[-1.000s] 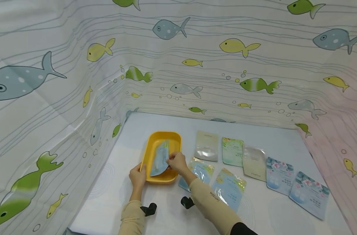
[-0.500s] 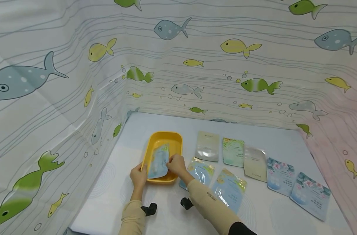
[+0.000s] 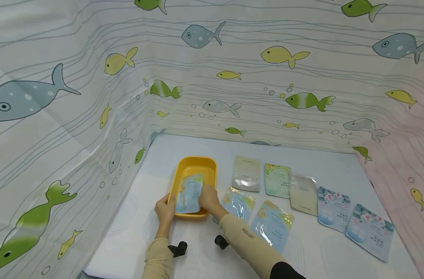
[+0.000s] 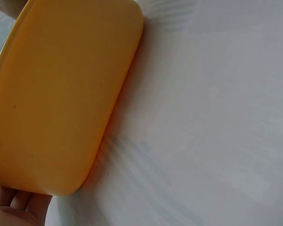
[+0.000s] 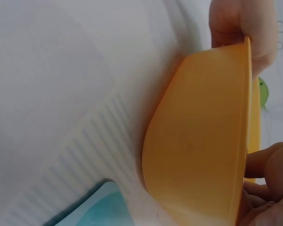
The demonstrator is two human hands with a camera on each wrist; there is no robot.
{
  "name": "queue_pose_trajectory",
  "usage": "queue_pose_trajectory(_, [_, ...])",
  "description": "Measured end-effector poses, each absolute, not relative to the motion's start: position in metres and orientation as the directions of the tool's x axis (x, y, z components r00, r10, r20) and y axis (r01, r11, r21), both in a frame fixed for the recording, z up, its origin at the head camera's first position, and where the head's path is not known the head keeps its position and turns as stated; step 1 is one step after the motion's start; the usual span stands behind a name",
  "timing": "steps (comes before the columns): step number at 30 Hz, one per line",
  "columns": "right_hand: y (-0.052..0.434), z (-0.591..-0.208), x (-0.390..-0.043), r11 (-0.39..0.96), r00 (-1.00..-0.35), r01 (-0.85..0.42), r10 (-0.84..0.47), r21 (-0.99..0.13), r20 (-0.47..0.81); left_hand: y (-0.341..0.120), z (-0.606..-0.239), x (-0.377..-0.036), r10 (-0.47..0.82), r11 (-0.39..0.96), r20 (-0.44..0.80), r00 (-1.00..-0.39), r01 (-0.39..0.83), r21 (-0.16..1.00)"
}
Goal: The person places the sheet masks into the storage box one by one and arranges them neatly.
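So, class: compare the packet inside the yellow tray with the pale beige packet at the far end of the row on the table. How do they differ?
The packet in the tray is printed blue with some yellow-green; the beige packet is plain. The first lies in the yellow tray under the right hand, while the left hand holds the tray's rim; the second lies untouched on the table. Both are flat rectangular sachets.

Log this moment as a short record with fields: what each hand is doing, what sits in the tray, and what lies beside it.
left hand: left hand grips the near left rim of the yellow plastic tray
right hand: right hand rests on the blue sachet, fingers bent over its right edge
tray contents: one blue sachet, lying nearly flat inside
beside tray: seven flat sachets to its right on the white table, among them a silver sachet and a green sachet
backdrop: fish-print curtain around the table
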State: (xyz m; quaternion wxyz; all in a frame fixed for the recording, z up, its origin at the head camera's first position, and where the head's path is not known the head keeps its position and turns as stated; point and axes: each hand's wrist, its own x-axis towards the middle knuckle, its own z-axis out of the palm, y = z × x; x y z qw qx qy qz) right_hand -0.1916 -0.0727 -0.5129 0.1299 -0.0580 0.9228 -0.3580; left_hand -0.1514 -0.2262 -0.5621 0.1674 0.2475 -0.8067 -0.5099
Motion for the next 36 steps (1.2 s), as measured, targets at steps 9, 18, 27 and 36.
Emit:
queue_pose_trajectory(9, [-0.079,-0.520,-0.192,0.850,-0.965,-0.146,-0.235,-0.506,-0.115,-0.225,-0.562,-0.150,-0.573,0.364,0.035,-0.818,-0.216,0.906])
queue_pose_trajectory(18, [-0.082,-0.520,-0.192,0.879,-0.956,-0.181,-0.263,-0.441,-0.133,-0.225,-0.562,-0.151,-0.566,0.366,0.039,-0.823,-0.208,0.907])
queue_pose_trajectory(27, [-0.083,-0.519,-0.189,0.901,-0.957,-0.210,-0.268,-0.381,-0.108,-0.226,-0.564,-0.151,-0.577,0.357,0.032,-0.816,-0.217,0.909])
queue_pose_trajectory(36, [-0.085,-0.523,-0.186,0.922,-0.966,-0.227,-0.254,-0.313,-0.049,-0.225,-0.566,-0.151,-0.580,0.356,0.029,-0.814,-0.222,0.908])
